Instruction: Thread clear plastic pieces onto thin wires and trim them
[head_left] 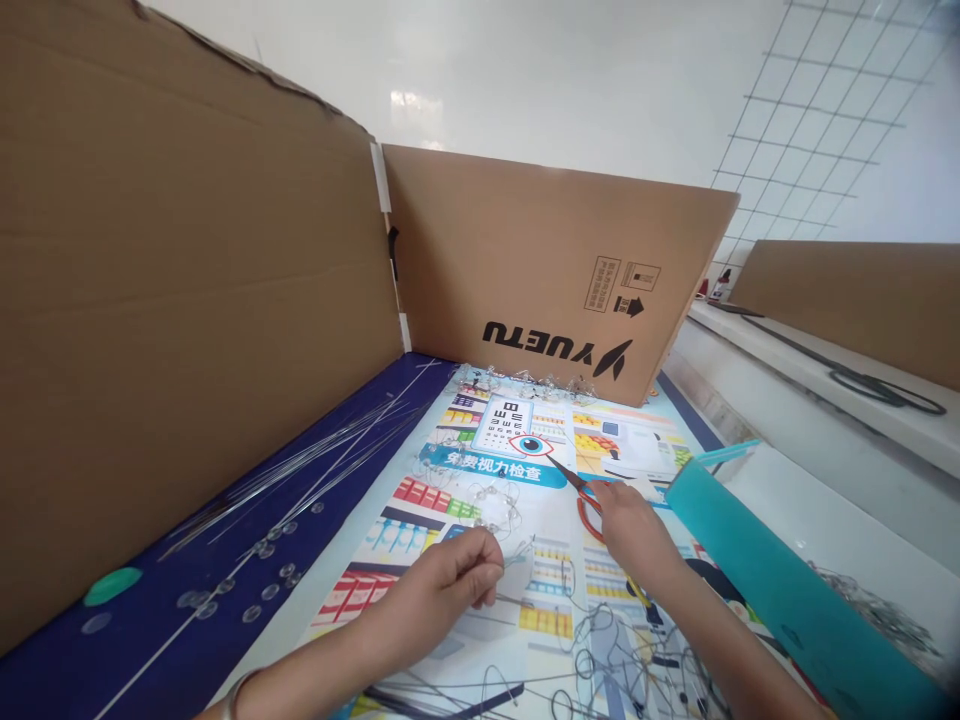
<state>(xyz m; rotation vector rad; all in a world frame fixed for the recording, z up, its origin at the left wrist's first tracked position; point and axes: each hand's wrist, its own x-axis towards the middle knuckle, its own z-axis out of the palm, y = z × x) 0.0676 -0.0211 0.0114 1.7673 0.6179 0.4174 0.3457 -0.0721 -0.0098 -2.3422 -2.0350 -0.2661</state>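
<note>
My right hand (pixel 634 525) grips a pair of scissors (pixel 568 474) by the red handles. The dark blades point up and left over the printed eye on the mat, and look nearly closed. My left hand (pixel 450 580) is closed in a pinch, with thin wire (pixel 517 556) sticking out by the fingertips. Just beyond it lies a loop of wire with clear beads (pixel 495 508). Between my forearms spreads a tangle of loose wire (pixel 615 650). Several more clear beaded pieces (pixel 525 380) lie along the far cardboard wall.
Cardboard panels (pixel 525 260) stand at the left and far side. Long straight wires (pixel 300 460) and several clear discs (pixel 266 548) lie on the blue strip, near a green oval piece (pixel 112 586). A teal-sided box (pixel 780 590) with wire bits stands at right. The printed mat (pixel 375 600) covers the table.
</note>
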